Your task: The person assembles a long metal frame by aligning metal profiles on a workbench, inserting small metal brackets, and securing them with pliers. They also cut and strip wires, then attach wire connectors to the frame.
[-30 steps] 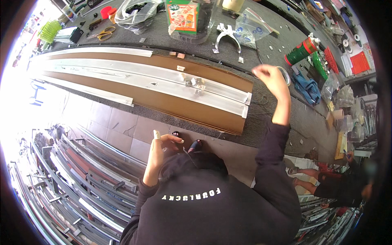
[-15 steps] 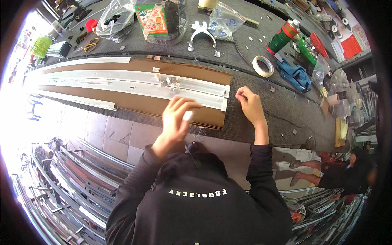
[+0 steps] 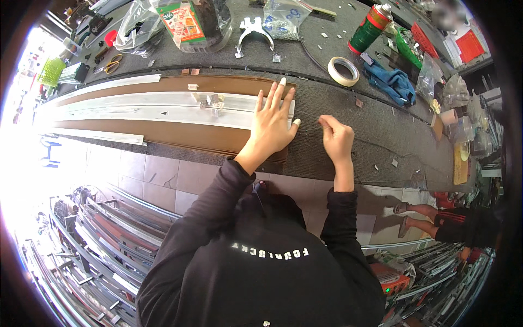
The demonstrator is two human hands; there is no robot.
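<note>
My left hand [image 3: 271, 122] lies flat with its fingers spread over the right end of the long white strips [image 3: 136, 109]. White coverings show on some of its fingertips. The strips rest on a brown cardboard sheet [image 3: 212, 138], and the hand hides their ends. Several small clear and whitish pieces [image 3: 211, 102] sit in a cluster on the strips, left of that hand. Just right of the cardboard, my right hand [image 3: 338, 139] hovers above the grey bench covering with its fingers curled closed. What it pinches, if anything, is hidden.
Behind the cardboard are a masking tape roll [image 3: 343, 71], a blue cloth [image 3: 389, 83], a green-red spray can [image 3: 370, 28], a white forked part [image 3: 255, 34] and yellow-handled scissors [image 3: 113, 64]. Metal bars [image 3: 109, 245] are racked at lower left. Another person's legs [image 3: 417, 218] show at right.
My left hand has moved up and right, opening from a curled shape to lie flat on the strips' ends. My right hand stays nearby, still closed. The view has shifted slightly.
</note>
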